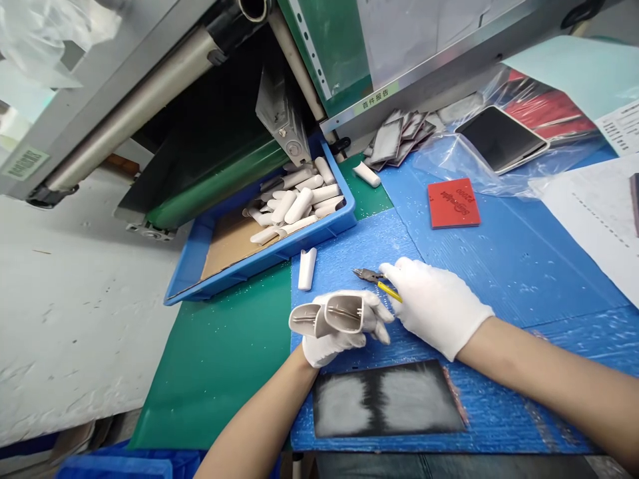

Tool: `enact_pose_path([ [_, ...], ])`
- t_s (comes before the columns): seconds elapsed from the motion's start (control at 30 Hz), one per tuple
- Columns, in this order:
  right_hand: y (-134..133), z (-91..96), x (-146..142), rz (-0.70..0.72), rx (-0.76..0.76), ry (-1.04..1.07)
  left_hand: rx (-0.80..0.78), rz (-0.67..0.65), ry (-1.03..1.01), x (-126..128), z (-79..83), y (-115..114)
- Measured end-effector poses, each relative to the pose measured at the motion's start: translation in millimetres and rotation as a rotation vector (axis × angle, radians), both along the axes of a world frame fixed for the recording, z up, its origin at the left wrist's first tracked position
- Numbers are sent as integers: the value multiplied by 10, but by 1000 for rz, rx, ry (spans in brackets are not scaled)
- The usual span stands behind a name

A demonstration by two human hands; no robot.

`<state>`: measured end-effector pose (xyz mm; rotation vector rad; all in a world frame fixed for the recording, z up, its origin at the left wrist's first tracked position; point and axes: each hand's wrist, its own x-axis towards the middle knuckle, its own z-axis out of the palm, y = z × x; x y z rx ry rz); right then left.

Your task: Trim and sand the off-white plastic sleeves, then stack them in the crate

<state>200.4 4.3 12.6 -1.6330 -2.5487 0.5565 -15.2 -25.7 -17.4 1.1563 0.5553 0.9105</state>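
My left hand [332, 332], in a white glove, is closed round two hollow white plastic pieces [329, 316], their open ends turned toward me. My right hand [436, 303], also gloved, is closed on small cutting pliers [377, 279] with yellow handles; the metal jaws point left, just above the held pieces. One loose white piece [306, 268] lies on the blue mat [499, 266] just beyond my left hand. A blue tray [194, 263] farther back holds several more white pieces [299, 199].
A dark sanding sheet [387, 399] lies in front of me. A red abrasive pad [453, 203], a stack of grey flat parts [399, 136], a dark tablet in plastic [502, 136] and papers [594, 213] are to the right. A machine's conveyor [200, 166] overhangs the tray.
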Motion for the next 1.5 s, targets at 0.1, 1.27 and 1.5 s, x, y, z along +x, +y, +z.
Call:
enact_pose_path([
  [0.1,4,47,-14,26,60,-66,-2,2,21,-12,-8,3],
  [1.27,77,-4,-19,-211,-706,1290,331,335,561,109,488,-104],
  [1.5,116,4,49,-202,-671,1409,795,360,745,34,918,-207],
])
